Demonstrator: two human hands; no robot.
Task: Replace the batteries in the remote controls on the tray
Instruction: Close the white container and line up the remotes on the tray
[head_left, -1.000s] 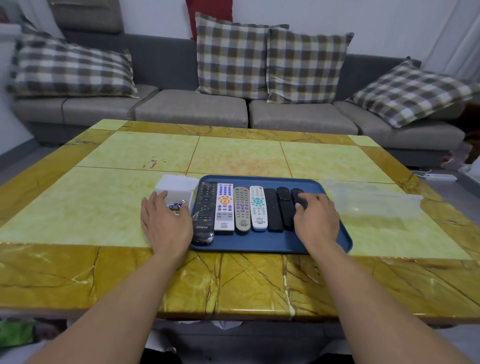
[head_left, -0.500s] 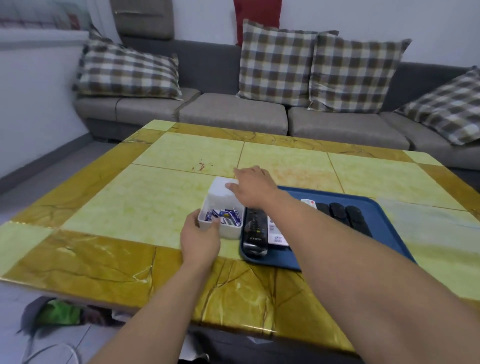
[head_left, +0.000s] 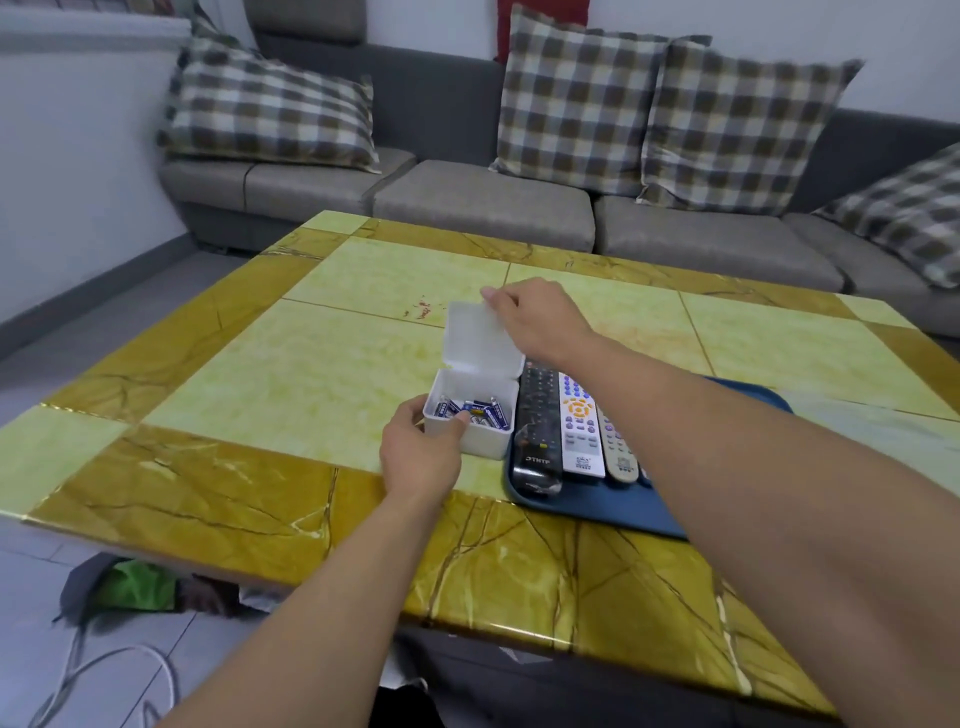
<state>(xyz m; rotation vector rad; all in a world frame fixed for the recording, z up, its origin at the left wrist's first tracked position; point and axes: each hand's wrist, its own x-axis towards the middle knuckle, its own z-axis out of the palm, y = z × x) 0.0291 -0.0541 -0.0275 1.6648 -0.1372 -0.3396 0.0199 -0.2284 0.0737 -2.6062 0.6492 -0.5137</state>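
The left hand (head_left: 421, 457) grips the near corner of a white box (head_left: 470, 415) of batteries (head_left: 475, 409); the right hand (head_left: 540, 319) pinches its raised lid (head_left: 480, 338). Remotes (head_left: 576, 426) lie on a tray (head_left: 613, 512) just right of the left hand. The batteries look small, hard and slippery, best pinched singly at mid-length.

A small white box (head_left: 470, 415) stands open on the counter (head_left: 291, 379), its hinged lid (head_left: 480, 338) tipped up toward 12 o'clock, blue-labelled batteries (head_left: 475, 410) heaped inside. At its 3 o'clock, touching or nearly so, a blue tray (head_left: 597, 506) carries remotes side by side: black (head_left: 537, 426), white (head_left: 579, 426), beige (head_left: 615, 449).
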